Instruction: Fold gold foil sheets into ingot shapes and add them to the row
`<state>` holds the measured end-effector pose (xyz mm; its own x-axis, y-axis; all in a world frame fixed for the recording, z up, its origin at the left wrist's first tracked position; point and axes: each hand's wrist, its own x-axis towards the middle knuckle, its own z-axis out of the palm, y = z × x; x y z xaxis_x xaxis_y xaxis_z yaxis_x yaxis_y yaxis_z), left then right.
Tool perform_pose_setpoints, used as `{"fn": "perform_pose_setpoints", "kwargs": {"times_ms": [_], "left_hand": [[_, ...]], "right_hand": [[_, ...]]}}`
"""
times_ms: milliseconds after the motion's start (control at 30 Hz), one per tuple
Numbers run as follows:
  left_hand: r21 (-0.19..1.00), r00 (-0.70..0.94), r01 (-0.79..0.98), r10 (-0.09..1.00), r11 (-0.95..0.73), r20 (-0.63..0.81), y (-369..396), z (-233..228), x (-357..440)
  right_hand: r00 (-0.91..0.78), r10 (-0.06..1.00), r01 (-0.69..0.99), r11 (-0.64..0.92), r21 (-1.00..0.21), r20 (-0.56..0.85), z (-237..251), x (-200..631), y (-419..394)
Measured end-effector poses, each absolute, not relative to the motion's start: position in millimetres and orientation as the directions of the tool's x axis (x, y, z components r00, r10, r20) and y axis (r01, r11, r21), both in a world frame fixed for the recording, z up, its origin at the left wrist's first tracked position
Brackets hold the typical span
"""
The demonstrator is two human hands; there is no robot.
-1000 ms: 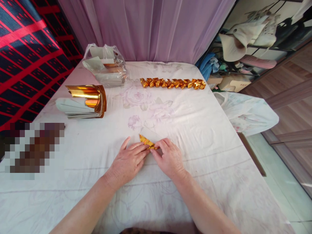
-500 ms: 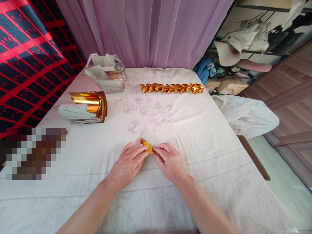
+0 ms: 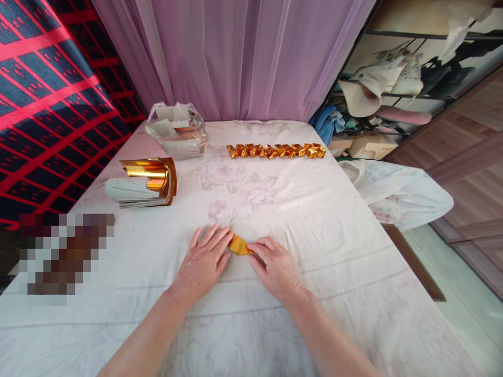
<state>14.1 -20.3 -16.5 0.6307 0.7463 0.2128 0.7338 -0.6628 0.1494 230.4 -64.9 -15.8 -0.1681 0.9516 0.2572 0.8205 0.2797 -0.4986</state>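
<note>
A worktop (image 3: 322,220) under a pale cloth printed with faint flowers fills most of the view, with a purple curtain (image 3: 243,57) hanging behind it and a red and dark checked fabric (image 3: 47,104) to the left. Right of the worktop stands a shelf (image 3: 401,89) crowded with hats and bags, and a white bundle of cloth (image 3: 401,191) lies below it. Near the far left corner sits a clear plastic bag (image 3: 176,131) holding sheets; nearer, a stack of gold foil sheets (image 3: 145,183) curls up at one end. A row of folded gold pieces (image 3: 275,151) lies in a line across the far side. No writing can be read on anything.

Near the front edge, the left hand (image 3: 204,262) rests flat, fingers (image 3: 214,238) spread slightly apart, touching the left end of a small folded gold paper (image 3: 238,245). The right hand (image 3: 275,264) presses its fingertips on the paper's right end, fingers together. Nothing lies between the hands and the row.
</note>
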Motion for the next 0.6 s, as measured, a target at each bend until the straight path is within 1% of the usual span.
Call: {"fn": "perform_pose_setpoints", "kwargs": {"times_ms": [200,367,600], "left_hand": [[0.176,0.620,0.734,0.753,-0.656,0.222,-20.0,-16.6,15.5],[0.212,0.588,0.742,0.769,-0.636,0.252,-21.1,-13.5,17.0],[0.241,0.563,0.735,0.768,-0.634,0.303,-23.3,-7.7,16.3]], "right_hand": [[-0.168,0.952,0.815,0.280,-0.508,0.255,-16.4,230.4,-63.4],[-0.175,0.950,0.823,0.285,-0.490,0.260,-17.6,230.2,-62.1],[-0.230,0.951,0.809,0.305,-0.503,0.207,-16.0,236.5,-60.0]]}}
